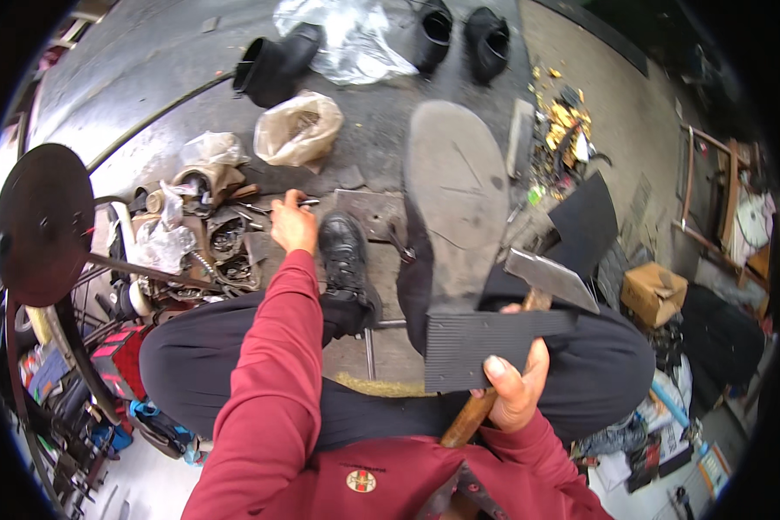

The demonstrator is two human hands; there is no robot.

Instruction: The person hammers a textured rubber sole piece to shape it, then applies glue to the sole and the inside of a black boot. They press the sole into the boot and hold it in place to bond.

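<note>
Right hand point(518, 392): closed, with the ribbed black rubber piece pinched at its lower right edge under the thumb; the hammer is kept in the same grasp, behind the piece.
Ribbed black rubber piece point(464, 348): held to the left of and above the right hand's thumb; the heel end of the upturned sole is overlapped by it, but whether the two are touching cannot be told.
Hammer point(553, 279): its wooden handle is crossed by the rubber piece; the metal head is seen beyond the fingers.
Upturned sole point(457, 186): pointed away from the body, between the two hands, beyond the right one.
Left hand point(294, 229): stretched forward, fingers curled beside a thin metal tool point(307, 202); whether it is gripped cannot be told.
Black shoe point(344, 256): worn on the left foot, just right of the left hand.
Metal plate point(377, 213): laid just beyond the shoe.
Bag point(295, 130): set beyond the left hand, its mouth gaping.
Black sheet point(586, 221): placed to the right of the sole.
</note>
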